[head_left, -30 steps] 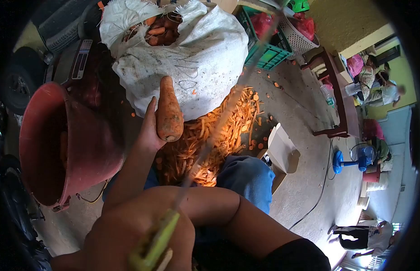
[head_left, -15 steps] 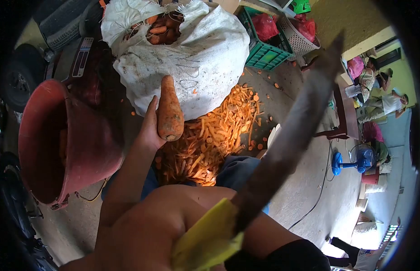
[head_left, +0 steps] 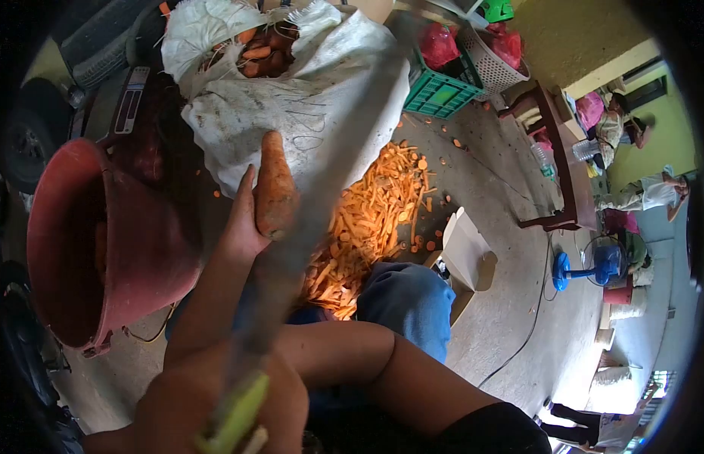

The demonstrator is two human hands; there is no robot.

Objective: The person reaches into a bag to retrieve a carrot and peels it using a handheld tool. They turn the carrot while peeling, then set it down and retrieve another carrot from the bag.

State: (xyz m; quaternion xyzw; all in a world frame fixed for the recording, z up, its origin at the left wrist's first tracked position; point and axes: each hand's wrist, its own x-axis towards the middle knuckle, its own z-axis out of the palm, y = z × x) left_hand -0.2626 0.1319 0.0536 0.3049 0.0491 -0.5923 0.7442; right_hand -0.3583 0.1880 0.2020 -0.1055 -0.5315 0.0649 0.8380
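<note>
In my left hand (head_left: 244, 223) is a large orange carrot (head_left: 275, 189), dirty and held upright with the thick end down. My right hand (head_left: 280, 386), close to the camera and blurred, grips a long knife (head_left: 310, 234) by its yellow-wrapped handle (head_left: 242, 412). The blade slants up across the view, passing in front of the carrot's lower right side; whether it touches cannot be made out. Below lies a heap of orange carrot peelings (head_left: 374, 219) on the floor. Behind the carrot stands a white woven sack (head_left: 238, 121) with carrots (head_left: 265, 53) showing in its torn opening.
A red tub (head_left: 147, 257) lies tilted at left with something orange inside. Right of the peelings is an open cardboard box (head_left: 473, 250). A green crate (head_left: 442, 91) and white basket (head_left: 492, 64) stand behind. A blue fan (head_left: 594, 265), brown table (head_left: 560, 166) and several people are farther right.
My right hand has swung the knife leftward, its blade now crossing in front of the sack and near the carrot. The cardboard box has come into view. My left hand still holds the carrot.
</note>
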